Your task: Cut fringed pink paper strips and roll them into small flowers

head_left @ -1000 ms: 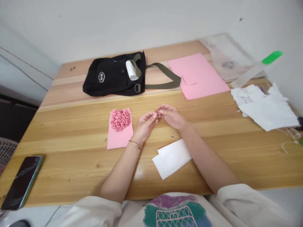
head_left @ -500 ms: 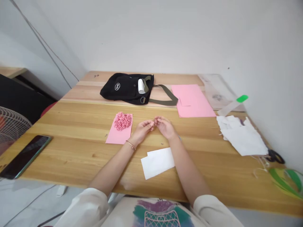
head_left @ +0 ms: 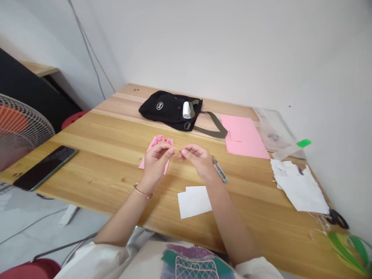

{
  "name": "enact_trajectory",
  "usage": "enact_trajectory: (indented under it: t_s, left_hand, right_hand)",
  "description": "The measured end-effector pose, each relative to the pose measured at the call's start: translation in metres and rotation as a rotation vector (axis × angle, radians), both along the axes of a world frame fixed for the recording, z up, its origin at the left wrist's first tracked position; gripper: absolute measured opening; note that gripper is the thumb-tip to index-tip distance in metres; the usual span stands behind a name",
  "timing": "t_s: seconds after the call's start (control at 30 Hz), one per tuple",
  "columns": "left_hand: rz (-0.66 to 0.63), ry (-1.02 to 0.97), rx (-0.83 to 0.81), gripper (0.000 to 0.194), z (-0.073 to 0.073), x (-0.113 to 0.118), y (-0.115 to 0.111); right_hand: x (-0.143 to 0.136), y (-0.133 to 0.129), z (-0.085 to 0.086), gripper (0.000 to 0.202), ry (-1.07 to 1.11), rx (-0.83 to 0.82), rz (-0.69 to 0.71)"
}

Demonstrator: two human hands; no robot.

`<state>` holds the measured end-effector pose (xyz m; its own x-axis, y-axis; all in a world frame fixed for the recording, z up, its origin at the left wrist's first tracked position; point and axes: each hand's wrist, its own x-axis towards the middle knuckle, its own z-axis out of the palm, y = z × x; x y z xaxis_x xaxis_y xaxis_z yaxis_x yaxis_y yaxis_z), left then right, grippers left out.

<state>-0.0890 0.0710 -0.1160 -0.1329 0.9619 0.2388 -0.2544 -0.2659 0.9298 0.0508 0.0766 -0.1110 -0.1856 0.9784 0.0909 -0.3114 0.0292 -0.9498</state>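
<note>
My left hand [head_left: 155,161] is raised over the pink paper [head_left: 167,167], with thumb and fingertips pinched together. A tiny pink bit shows at its fingertips, too small to make out its kind. Behind it, a heap of small pink curly pieces [head_left: 159,139] lies on that paper, partly covered by the hand. Just to the right, my right hand [head_left: 199,159] also holds a pinch; whatever its fingertips hold, if anything, is too small to see. A small gap separates the two hands. Blue-handled thread snips [head_left: 220,170] lie beside the right wrist, and white paper pieces [head_left: 194,203] rest by the forearm.
A black bag [head_left: 165,110] with a white roll [head_left: 186,110] on it lies toward the back. Larger pink sheets [head_left: 248,139], white cloth pieces [head_left: 302,190] and black-handled scissors [head_left: 338,219] are at right. A phone [head_left: 46,166] sits near the left edge, beside a fan [head_left: 20,120].
My hands, close together before, have drawn apart, the left one moving toward the pink heap and covering part of it. The view has shifted and tilted, and the thread snips now show.
</note>
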Motion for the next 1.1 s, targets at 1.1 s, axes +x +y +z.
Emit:
enact_trajectory:
  t_s: [1.1]
  left_hand:
    - [0.114, -0.044, 0.321, 0.011, 0.011, -0.058, -0.013]
  right_hand:
    - [-0.07, -0.012, 0.066, 0.004, -0.387, 0.096, 0.015]
